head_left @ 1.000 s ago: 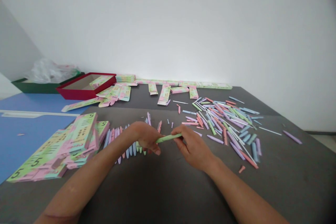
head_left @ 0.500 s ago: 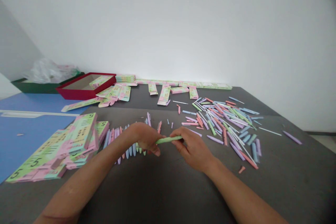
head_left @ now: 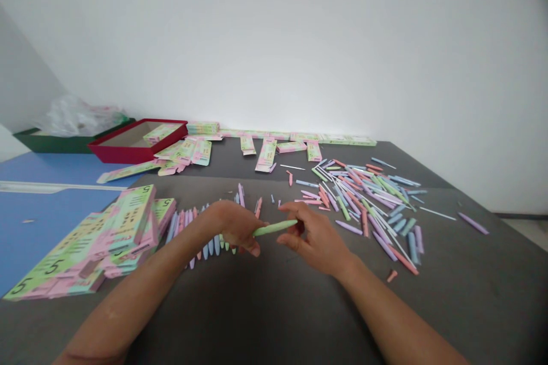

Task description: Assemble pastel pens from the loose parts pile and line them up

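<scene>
Head view: the green pen [head_left: 273, 228] is gripped at its near end by the left hand [head_left: 240, 229], above the table [head_left: 274, 308]. Its tip lies between the parted thumb and forefinger of the right hand [head_left: 319, 240]; contact can't be told.

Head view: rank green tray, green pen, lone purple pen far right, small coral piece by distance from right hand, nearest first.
From the right hand:
1. Green pen, between the hands
2. Coral piece, right
3. Purple pen, far right
4. Green tray, far left
</scene>
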Available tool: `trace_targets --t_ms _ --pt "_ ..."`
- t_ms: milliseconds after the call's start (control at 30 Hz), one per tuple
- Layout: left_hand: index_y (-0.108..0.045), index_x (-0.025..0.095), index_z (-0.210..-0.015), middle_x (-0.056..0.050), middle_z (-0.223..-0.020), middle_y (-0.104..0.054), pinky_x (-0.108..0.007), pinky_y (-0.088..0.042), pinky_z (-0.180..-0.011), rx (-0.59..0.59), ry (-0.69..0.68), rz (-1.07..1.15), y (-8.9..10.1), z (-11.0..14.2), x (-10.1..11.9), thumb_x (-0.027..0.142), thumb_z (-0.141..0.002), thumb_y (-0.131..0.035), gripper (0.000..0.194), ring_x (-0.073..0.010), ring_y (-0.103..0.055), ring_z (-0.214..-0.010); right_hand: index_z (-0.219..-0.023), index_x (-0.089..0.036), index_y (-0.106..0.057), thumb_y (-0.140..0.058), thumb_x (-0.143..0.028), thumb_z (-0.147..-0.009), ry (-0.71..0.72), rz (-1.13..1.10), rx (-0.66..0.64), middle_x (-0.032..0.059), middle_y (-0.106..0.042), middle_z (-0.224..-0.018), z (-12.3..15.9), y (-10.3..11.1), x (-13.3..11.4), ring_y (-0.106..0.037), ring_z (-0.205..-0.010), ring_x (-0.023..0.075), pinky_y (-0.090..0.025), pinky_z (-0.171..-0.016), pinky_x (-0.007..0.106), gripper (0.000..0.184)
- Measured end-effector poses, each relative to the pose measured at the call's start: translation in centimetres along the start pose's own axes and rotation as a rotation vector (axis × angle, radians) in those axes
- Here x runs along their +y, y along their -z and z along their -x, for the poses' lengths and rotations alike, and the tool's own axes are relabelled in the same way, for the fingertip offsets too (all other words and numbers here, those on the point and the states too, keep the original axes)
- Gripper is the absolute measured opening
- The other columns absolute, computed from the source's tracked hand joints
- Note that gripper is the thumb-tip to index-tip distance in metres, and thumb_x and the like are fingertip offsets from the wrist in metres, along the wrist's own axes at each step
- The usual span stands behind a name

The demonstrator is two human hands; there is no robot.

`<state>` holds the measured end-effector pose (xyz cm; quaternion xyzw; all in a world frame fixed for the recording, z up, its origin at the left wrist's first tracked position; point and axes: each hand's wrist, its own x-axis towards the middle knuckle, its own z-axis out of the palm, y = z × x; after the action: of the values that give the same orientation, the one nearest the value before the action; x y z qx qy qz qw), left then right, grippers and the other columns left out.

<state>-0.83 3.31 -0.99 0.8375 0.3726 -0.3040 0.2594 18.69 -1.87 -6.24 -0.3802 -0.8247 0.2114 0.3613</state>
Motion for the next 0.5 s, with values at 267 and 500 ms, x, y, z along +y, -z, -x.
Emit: trace_targets --t_ms 267,500 --pt "-0.064 0.022 -0.102 -0.002 -0.08 -0.074 -0.022 -0.038 -0.05 0.014 -0.003 -0.005 -0.22 -0.18 -0.13 0.03 -0.079 -0.062 0.024 -0.0168 -0.065 -0.067 -0.085 -0.019 -0.058 -0.048 -0.036 -0.094 0.078 0.107 -0.014 0.0022 -0.059 -0.075 -0.1 0.23 0.02 -0.053 -0.067 0.0142 -0.036 -0.061 0.026 0.021" --pt "-0.064 0.022 -0.098 -0.002 -0.079 -0.074 -0.021 -0.039 -0.049 -0.01 -0.022 -0.013 -0.04 0.01 0.34 0.03 -0.081 -0.061 0.02 -0.0159 -0.065 -0.067 -0.098 -0.02 -0.057 -0.051 -0.049 -0.09 0.038 0.06 0.005 0.001 -0.06 -0.073 0.05 -0.13 0.03 -0.053 -0.063 0.0144 -0.034 -0.057 0.026 0.031"
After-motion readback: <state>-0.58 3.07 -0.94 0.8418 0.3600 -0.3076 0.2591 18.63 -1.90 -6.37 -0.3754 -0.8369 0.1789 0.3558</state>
